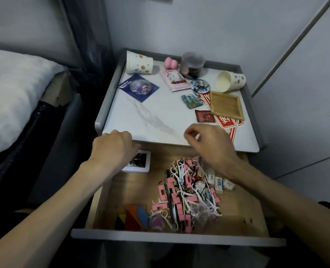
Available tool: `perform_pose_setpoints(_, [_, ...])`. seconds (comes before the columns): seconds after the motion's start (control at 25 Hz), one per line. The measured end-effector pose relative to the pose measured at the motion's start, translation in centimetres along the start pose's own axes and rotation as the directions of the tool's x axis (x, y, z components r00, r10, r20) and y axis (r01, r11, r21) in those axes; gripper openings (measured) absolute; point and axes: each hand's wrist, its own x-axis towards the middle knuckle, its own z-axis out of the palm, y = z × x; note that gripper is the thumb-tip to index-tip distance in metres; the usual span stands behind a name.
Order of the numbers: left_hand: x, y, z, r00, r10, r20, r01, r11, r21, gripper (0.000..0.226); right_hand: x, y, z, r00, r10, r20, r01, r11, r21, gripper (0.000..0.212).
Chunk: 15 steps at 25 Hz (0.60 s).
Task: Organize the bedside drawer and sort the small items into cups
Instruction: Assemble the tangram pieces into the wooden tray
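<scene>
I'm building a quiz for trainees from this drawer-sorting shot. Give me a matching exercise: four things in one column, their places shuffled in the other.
1 wooden tray
2 pink sponge
3 white-framed card
4 coloured flat shapes

A front left of the drawer
B on the red papers, right of tabletop
C back left of drawer, partly under the left hand
D rear of tabletop, beside the clear jar

Pairs: 1-B, 2-D, 3-C, 4-A
</scene>
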Motion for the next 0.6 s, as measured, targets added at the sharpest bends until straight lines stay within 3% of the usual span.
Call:
perform_pose_setpoints(0.12, [0.2,1.6,-0.2,0.995,0.044,0.089,-0.01,0.935,-0.355,0.033,3.7,5.8,-3.7,0.978,0.053,-0.2,-0.087,0.982,-0.167,0.023])
perform_pose_setpoints(0.28, [0.7,3.2,-0.5,0.98,0.111,0.163,0.026,0.745,-0.667,0.02,5.7,10.5,-2.3,0.968,0.203,-0.144,-0.23,0.951,-0.206,0.024])
perform_pose_setpoints(0.4, [1.2,4.0,-1.0,0.97,0.12,0.212,0.09,0.63,-0.771,0.017,6.3,11.0,-1.2,0.968,0.213,-0.134,-0.237,0.95,-0.201,0.015])
perform_pose_setpoints(0.52, [1.4,4.1,-1.1,0.963,0.127,0.237,0.127,0.561,-0.818,0.016,6.8,11.4,-1.3,0.976,0.177,-0.128,-0.195,0.97,-0.144,0.021])
perform_pose_setpoints(0.6, [1.5,4.1,-0.9,0.957,0.143,0.253,0.146,0.518,-0.843,0.016,6.9,11.7,-1.2,0.985,0.13,-0.114,-0.153,0.964,-0.22,0.017])
